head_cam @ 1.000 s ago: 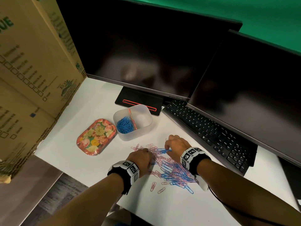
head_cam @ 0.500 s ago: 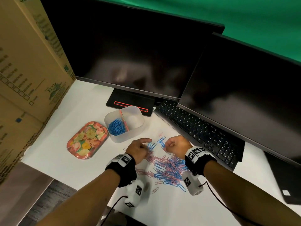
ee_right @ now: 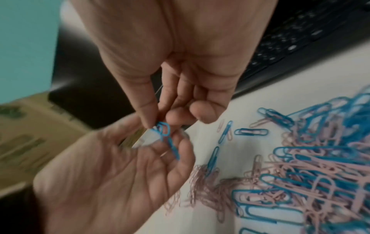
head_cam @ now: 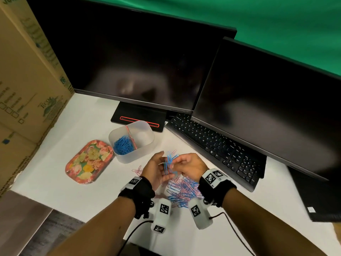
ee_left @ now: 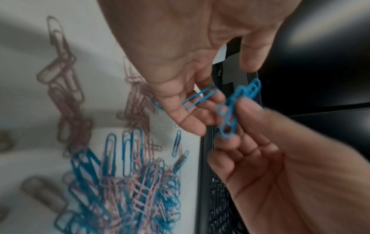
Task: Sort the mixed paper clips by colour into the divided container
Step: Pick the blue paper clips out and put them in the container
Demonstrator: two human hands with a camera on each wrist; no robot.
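Bare desk (head_cam: pixel 60 169) left of the divided container (head_cam: pixel 145 145), keyboard (head_cam: pixel 217 145) crowding the right. Both hands up over the pile (head_cam: pixel 182 191): right hand (head_cam: pixel 190 166) pinches blue clips (ee_left: pixel 234 109), left hand (head_cam: pixel 155 169) cupped loose, 1 blue clip (ee_left: pixel 200 97) on its fingers.

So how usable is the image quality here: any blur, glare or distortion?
Head view: sharp, wide-angle bending, faint reflections on the left monitor. Left wrist view: right hand motion-blurred, pile soft. Right wrist view: left hand smeared, blue clips readable.

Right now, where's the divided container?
In the head view, the divided container sits left of centre on the white desk, between the floral tray and the keyboard, in front of the left monitor's stand.
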